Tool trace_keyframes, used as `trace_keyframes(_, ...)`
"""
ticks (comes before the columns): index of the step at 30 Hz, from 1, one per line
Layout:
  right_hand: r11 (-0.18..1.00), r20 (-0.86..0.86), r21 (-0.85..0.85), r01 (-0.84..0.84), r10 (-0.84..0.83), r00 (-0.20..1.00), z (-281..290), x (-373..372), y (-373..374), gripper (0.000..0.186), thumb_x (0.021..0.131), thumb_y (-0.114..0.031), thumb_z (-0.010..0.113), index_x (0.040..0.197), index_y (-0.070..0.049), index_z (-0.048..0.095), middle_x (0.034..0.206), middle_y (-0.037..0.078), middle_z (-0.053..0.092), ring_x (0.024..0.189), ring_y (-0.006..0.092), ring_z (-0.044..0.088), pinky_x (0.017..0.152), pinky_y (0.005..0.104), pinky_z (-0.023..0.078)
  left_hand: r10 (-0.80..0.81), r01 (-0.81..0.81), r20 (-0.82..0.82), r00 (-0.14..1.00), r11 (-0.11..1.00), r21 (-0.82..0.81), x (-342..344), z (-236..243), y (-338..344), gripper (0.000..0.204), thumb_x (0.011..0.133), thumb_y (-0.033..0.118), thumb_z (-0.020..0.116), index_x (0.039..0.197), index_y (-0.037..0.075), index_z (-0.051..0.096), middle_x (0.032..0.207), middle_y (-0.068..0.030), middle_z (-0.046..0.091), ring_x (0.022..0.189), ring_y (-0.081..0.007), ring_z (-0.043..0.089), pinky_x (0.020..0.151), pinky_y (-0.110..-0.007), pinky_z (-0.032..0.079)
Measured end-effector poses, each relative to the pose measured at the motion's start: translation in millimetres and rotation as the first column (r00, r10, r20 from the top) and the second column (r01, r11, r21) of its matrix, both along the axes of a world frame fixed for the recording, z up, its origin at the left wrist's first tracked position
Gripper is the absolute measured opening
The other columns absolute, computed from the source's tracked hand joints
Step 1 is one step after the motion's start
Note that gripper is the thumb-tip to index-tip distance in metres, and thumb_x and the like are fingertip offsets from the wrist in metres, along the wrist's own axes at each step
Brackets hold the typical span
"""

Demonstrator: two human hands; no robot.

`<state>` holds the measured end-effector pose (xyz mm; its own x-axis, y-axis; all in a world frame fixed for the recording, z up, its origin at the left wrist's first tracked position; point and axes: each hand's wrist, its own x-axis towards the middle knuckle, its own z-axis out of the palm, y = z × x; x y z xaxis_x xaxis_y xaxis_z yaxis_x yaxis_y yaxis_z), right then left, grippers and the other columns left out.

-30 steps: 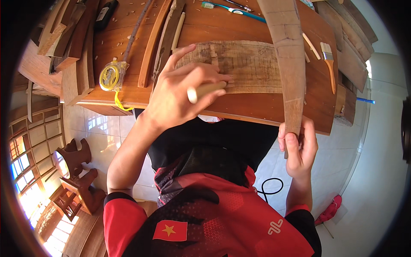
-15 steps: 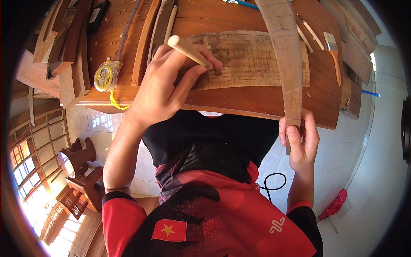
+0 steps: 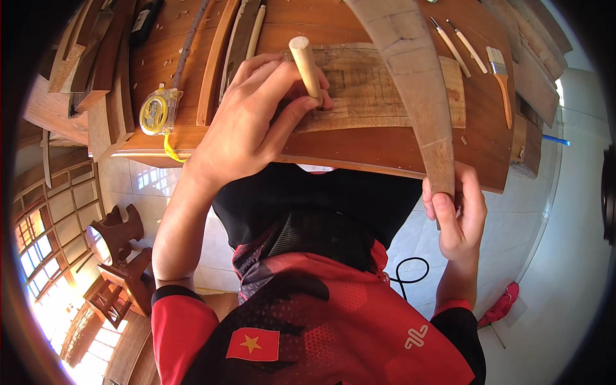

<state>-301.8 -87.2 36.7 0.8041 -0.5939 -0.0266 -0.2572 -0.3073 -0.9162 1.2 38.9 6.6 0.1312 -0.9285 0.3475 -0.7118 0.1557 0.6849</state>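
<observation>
A pale round wooden rod (image 3: 303,61) stands nearly upright in my left hand (image 3: 253,122), its lower end between my fingertips at the worn, cracked wooden board (image 3: 378,96) lying on the table (image 3: 353,158). My right hand (image 3: 459,212) grips the narrow lower end of a long, slightly curved brown wooden piece (image 3: 410,77) at the table's front edge. The piece stretches away from me across the board and runs out of the top of the picture.
A yellow tape measure (image 3: 156,112), wooden strips (image 3: 215,70) and stacked planks (image 3: 96,70) are on the left. To the right are two pale-handled thin tools (image 3: 452,48), a paintbrush (image 3: 502,93) and more planks (image 3: 532,58). Dark wooden furniture (image 3: 122,285) stands on the floor.
My left hand has raised the rod from a lower, slanted position to nearly upright. The curved piece's far end has swung leftward, and my right hand has shifted slightly right.
</observation>
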Motion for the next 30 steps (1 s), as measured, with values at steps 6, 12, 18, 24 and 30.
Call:
trace_keyframes(6,0.999,-0.02,-0.026,0.024,-0.024,1.0,11,3,-8,0.033,0.1,-0.019,0.064,0.12,0.006,0.055,0.085,0.007,0.062,0.07,0.0084,0.052,0.064,0.0226,0.042,0.032,-0.031,0.028,0.999,0.999,-0.042,-1,-3,-3,0.016,0.094,0.008,0.065,0.11,0.007,0.063,0.096,-0.0036,0.073,0.102,-0.0318,0.066,0.104,-0.044,0.041)
trace_keyframes(12,0.999,0.0,-0.029,0.027,-0.027,1.0,15,11,-14,0.033,0.097,-0.015,0.069,0.119,0.006,0.058,0.086,0.008,0.066,0.076,0.0116,0.059,0.07,0.0244,0.047,-0.005,0.005,0.013,1.0,1.0,-0.004,-1,-4,-1,0.019,0.094,-0.001,0.062,0.112,0.002,0.063,0.099,-0.0066,0.073,0.105,-0.0305,0.058,0.101,-0.042,0.04)
trace_keyframes(18,0.992,0.014,-0.122,-0.036,0.038,0.999,25,25,-13,0.031,0.096,-0.01,0.07,0.119,0.007,0.058,0.09,0.012,0.069,0.078,0.0141,0.063,0.073,0.0269,0.051,0.072,-0.058,0.139,0.988,0.993,-0.103,-5,1,-2,0.012,0.092,0.01,0.068,0.104,0.008,0.065,0.092,-0.0101,0.066,0.096,-0.0353,0.063,0.101,-0.048,0.044)
trace_keyframes(24,0.958,-0.053,-0.276,-0.074,0.062,0.997,32,31,-16,0.032,0.094,-0.009,0.072,0.12,0.005,0.06,0.094,0.013,0.07,0.081,0.0152,0.066,0.075,0.0274,0.052,0.089,-0.071,0.216,0.972,0.993,-0.089,-7,0,-2,0.016,0.091,0.011,0.07,0.104,0.005,0.063,0.089,-0.0122,0.064,0.092,-0.0362,0.062,0.1,-0.05,0.045)
trace_keyframes(30,0.968,-0.047,-0.25,0.035,-0.048,0.998,43,32,-15,0.031,0.093,-0.008,0.073,0.118,0.005,0.061,0.09,0.016,0.07,0.08,0.0241,0.07,0.075,0.0308,0.053,0.054,-0.052,0.093,0.994,0.998,-0.028,-5,-1,-5,0.014,0.092,0.003,0.066,0.105,0.002,0.067,0.094,-0.012,0.069,0.1,-0.0382,0.057,0.094,-0.046,0.044)
